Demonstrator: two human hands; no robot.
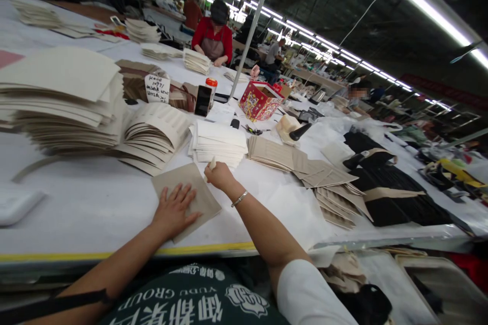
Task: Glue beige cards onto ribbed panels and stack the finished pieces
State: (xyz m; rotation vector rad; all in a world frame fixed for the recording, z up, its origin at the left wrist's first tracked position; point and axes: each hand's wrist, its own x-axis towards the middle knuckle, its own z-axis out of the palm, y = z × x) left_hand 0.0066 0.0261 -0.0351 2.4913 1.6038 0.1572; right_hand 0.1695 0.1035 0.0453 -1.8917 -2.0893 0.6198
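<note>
A square taupe panel (183, 183) lies at an angle on the white tabletop near its front edge. My left hand (177, 210) rests flat on this panel with the fingers spread. At the panel's right edge, my right hand (221, 176) is closed around a small pale piece (212, 163). Its tip sticks up above the fist; its exact kind is hidden by the fingers. Just beyond my right hand sits a stack of white sheets (219, 139). A fanned stack of cream panels (154, 132) is to the left of it.
A tall stack of cream panels (64, 96) stands at left. Taupe panels (274, 152) spread rightward towards black pieces (396, 183). Farther back are a phone (203, 100), a red patterned box (261, 100) and a metal pole (253, 30). A person in red (213, 38) works across the table.
</note>
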